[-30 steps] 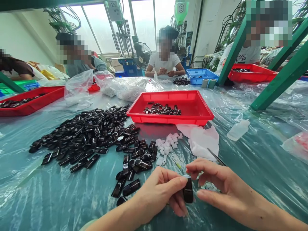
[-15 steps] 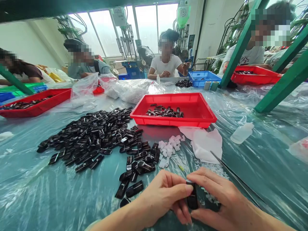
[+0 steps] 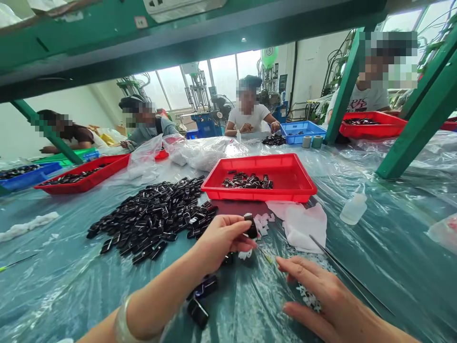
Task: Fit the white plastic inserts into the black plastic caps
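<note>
My left hand [image 3: 222,238] pinches a small glossy black plastic piece [image 3: 252,226] between thumb and fingers, above a small heap of white pieces [image 3: 263,223]. My right hand [image 3: 316,290] is open over the table, its thumb and fingers apart with nothing between them. Beneath it lie many tiny white scraps [image 3: 310,297]. A thin needle-like tool with a yellow-green end [image 3: 267,257] rests between the hands. To the left spreads a large pile of similar black pieces [image 3: 153,216]; a few loose ones are partly hidden under my left forearm.
Ahead stands a red tray [image 3: 293,196] holding some black pieces. A white cloth [image 3: 306,228], long metal tweezers [image 3: 342,267] and a squeeze bottle [image 3: 353,208] lie to the right. Green posts [image 3: 414,128] rise there, under a low overhead shelf [image 3: 200,35]. Several people sit across the table.
My left hand has moved forward and left, carrying the black piece away from my right hand. My right hand has let go of it and opened. The view has tilted up.
</note>
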A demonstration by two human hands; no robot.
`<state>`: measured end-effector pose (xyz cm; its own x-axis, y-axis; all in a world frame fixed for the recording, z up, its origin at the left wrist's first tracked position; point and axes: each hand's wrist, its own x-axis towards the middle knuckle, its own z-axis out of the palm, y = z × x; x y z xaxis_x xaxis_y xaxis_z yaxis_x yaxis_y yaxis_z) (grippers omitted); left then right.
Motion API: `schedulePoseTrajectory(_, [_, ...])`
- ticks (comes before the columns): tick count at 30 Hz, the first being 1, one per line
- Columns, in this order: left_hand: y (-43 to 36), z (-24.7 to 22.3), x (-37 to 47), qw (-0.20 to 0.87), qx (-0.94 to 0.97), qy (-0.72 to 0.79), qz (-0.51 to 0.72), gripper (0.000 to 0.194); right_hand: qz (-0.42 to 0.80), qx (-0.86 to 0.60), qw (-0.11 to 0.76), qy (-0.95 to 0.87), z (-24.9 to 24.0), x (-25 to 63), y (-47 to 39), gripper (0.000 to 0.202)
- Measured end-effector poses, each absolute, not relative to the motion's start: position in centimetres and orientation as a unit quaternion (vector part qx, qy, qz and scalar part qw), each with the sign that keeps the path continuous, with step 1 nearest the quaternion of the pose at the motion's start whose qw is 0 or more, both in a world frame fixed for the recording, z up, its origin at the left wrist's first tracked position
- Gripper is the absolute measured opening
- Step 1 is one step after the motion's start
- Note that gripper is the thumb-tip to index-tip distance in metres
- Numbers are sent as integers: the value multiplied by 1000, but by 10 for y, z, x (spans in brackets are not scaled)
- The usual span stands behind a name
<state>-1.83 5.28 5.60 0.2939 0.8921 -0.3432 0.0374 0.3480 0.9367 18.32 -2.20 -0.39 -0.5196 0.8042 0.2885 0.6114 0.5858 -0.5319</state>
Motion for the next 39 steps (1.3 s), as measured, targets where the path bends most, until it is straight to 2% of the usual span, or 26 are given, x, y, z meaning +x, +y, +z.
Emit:
schedulePoseTrajectory(3, [72, 68, -18, 634, 472, 514, 334, 17, 206, -420, 255, -846, -5, 185, -23, 45])
schedulePoseTrajectory(17, [158, 90, 12, 484, 579, 573, 320, 32, 203, -424, 232, -851, -8, 184, -23, 42])
schedulePoseTrajectory(20, [146, 83, 0, 431, 632, 579, 281, 30, 184, -417, 232, -860, -13, 185, -24, 39])
schedulePoseTrajectory(24, [96, 72, -31, 346, 722, 569, 186, 10, 153, -408, 245, -866, -14, 185, -24, 34])
schedulePoseTrajectory(26, [68, 70, -48, 297, 762, 556, 147, 8, 151, -406, 253, -865, -12, 184, -23, 31])
schedulePoseTrajectory(31, [23, 60, -74, 219, 812, 536, 78, 27, 142, -398, 279, -862, -8, 180, -23, 26])
schedulePoseTrajectory(35, [21, 49, -73, 199, 807, 551, 77, 21, 147, -392, 285, -862, -10, 181, -23, 25])
schedulePoseTrajectory(39, [27, 50, -62, 248, 784, 560, 106, 13, 165, -395, 294, -854, -11, 184, -23, 25])
